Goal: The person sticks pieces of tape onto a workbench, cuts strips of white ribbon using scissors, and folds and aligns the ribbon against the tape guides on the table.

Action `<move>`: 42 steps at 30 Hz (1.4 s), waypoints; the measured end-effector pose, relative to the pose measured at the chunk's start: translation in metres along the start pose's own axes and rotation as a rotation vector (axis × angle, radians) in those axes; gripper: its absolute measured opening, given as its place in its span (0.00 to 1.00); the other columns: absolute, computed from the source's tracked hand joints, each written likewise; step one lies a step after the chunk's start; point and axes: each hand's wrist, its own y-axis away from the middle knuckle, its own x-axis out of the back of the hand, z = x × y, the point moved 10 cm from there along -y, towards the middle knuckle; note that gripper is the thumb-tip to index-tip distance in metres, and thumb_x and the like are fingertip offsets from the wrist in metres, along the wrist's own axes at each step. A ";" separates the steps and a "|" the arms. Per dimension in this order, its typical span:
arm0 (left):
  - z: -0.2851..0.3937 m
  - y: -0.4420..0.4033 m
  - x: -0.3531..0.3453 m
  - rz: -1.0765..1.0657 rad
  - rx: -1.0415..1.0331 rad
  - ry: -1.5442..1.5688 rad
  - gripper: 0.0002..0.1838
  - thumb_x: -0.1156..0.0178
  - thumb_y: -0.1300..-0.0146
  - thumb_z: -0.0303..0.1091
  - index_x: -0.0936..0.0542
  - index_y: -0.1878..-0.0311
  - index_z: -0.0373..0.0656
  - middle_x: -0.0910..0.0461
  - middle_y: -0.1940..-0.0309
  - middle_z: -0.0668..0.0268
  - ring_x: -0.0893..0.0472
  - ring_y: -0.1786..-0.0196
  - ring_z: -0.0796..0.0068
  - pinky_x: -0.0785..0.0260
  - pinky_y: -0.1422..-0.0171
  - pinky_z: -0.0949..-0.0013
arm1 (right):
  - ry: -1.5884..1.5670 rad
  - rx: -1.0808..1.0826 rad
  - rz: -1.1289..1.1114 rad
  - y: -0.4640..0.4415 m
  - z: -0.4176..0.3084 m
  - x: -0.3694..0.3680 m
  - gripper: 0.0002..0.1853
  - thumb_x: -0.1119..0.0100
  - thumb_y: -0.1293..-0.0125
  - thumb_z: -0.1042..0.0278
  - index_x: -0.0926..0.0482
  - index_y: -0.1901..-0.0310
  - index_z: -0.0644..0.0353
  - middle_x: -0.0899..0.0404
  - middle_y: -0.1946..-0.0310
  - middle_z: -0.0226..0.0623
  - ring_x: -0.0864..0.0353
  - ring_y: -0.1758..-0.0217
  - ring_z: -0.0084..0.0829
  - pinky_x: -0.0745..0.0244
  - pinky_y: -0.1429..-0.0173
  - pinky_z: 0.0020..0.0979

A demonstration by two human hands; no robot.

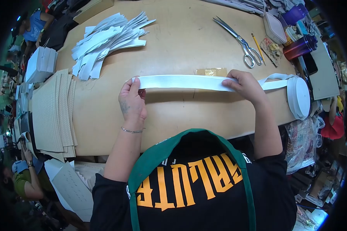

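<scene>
A wide white elastic band (181,82) is stretched straight across in front of me, above the table. My left hand (132,101) pinches its free end between thumb and fingers. Further along, my right hand (246,85) grips the same band, thumb on top. From there the band runs on, with a loose fold, to a white roll (298,98) at the table's right edge. Behind the band, near my right hand, a piece of shiny brown tape (212,72) lies on the table.
A heap of cut white strips (108,44) lies at the back left, beside stacked beige sheets (52,113). Large scissors (241,43), a yellow pencil (258,49) and a dark bottle (300,47) are at the back right. Other people sit at the far left and right.
</scene>
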 end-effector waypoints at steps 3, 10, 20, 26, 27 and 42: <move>-0.007 0.002 0.006 0.040 0.024 0.017 0.06 0.41 0.37 0.33 0.22 0.60 0.43 0.23 0.67 0.72 0.27 0.66 0.84 0.35 0.62 0.79 | 0.087 0.072 0.093 -0.013 0.004 0.001 0.19 0.42 0.40 0.50 0.22 0.68 0.63 0.21 0.72 0.47 0.22 0.65 0.46 0.30 0.58 0.40; -0.012 0.004 0.023 0.107 0.026 -0.025 0.07 0.41 0.36 0.34 0.23 0.60 0.42 0.24 0.69 0.72 0.28 0.69 0.84 0.35 0.65 0.81 | 0.245 0.083 -0.001 -0.040 0.005 -0.022 0.22 0.47 0.37 0.47 0.22 0.71 0.60 0.21 0.74 0.44 0.22 0.67 0.45 0.29 0.59 0.39; -0.015 0.005 0.021 0.131 0.047 -0.101 0.05 0.42 0.36 0.35 0.23 0.61 0.46 0.24 0.71 0.74 0.29 0.72 0.86 0.37 0.69 0.82 | 0.230 0.388 0.342 -0.024 -0.070 -0.030 0.13 0.37 0.47 0.60 0.23 0.63 0.56 0.25 0.53 0.38 0.28 0.47 0.40 0.34 0.47 0.44; -0.021 0.002 0.021 0.093 0.017 -0.071 0.07 0.42 0.35 0.36 0.22 0.59 0.44 0.23 0.70 0.73 0.28 0.70 0.87 0.38 0.69 0.80 | -0.151 0.877 0.280 -0.024 -0.170 -0.097 0.15 0.32 0.52 0.67 0.28 0.65 0.56 0.24 0.51 0.40 0.25 0.48 0.42 0.31 0.46 0.39; -0.019 0.003 0.021 0.086 0.024 -0.074 0.07 0.42 0.35 0.35 0.23 0.59 0.44 0.23 0.69 0.73 0.27 0.69 0.86 0.37 0.68 0.80 | -0.184 0.906 0.265 -0.026 -0.176 -0.097 0.14 0.33 0.52 0.67 0.27 0.64 0.57 0.24 0.54 0.42 0.25 0.51 0.43 0.30 0.46 0.39; -0.012 0.004 0.010 0.044 0.044 -0.092 0.14 0.40 0.37 0.34 0.24 0.50 0.39 0.21 0.67 0.71 0.25 0.68 0.86 0.35 0.67 0.83 | -0.230 0.929 0.327 -0.029 -0.172 -0.100 0.13 0.32 0.52 0.72 0.22 0.63 0.59 0.23 0.56 0.39 0.23 0.56 0.38 0.25 0.54 0.33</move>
